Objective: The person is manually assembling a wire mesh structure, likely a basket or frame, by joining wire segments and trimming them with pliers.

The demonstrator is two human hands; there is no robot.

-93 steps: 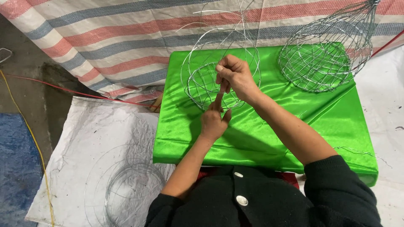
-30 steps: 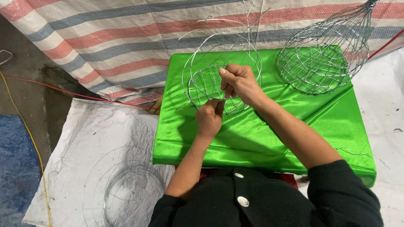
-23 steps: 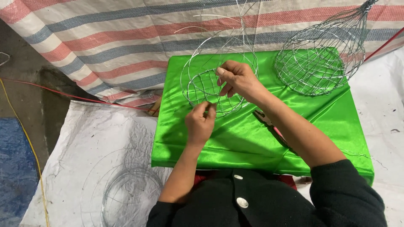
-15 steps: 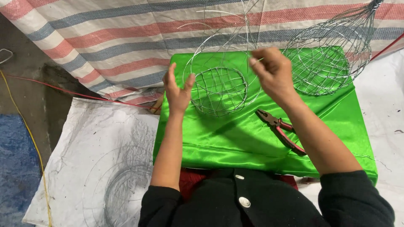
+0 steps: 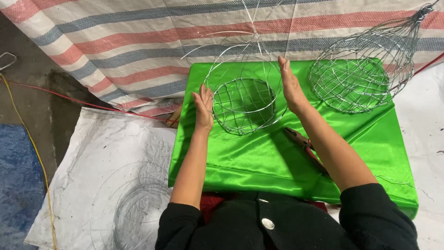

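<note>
Around my work there were several other things. A finished wire basket (image 5: 358, 81) lay on its side at the far right corner of the table (image 5: 277, 162), its wires gathered to a point toward the upper right. The table was covered with a bright green shiny cloth. Red-handled pliers (image 5: 305, 146) lay on this cloth just under my right forearm, which hid part of them. Behind the table hung a striped tarp (image 5: 138, 46) in red, blue-grey and white. On my left, a white sheet (image 5: 92, 166) lay on the floor with loose coils of wire (image 5: 134, 208) on it, and a thin red cord (image 5: 69, 95) and a yellow cord (image 5: 27, 143) ran over the floor beyond. Nothing stood between my hands and the piece.

The unfinished wire frame (image 5: 245, 104) stood on the green cloth, near the far edge of the table, between my two hands. It had a round base of crossed wires, and long loose wires rose from it and spread upward in front of the tarp.

My left hand (image 5: 203, 109) was flat and open, the fingers straight and close together — the palm turned to the left side of the frame, touching it or almost. My right hand (image 5: 290, 85) was open in the same way on the right side, fingers pointing up, holding nothing.

The frame and the finished basket were both empty inside.
</note>
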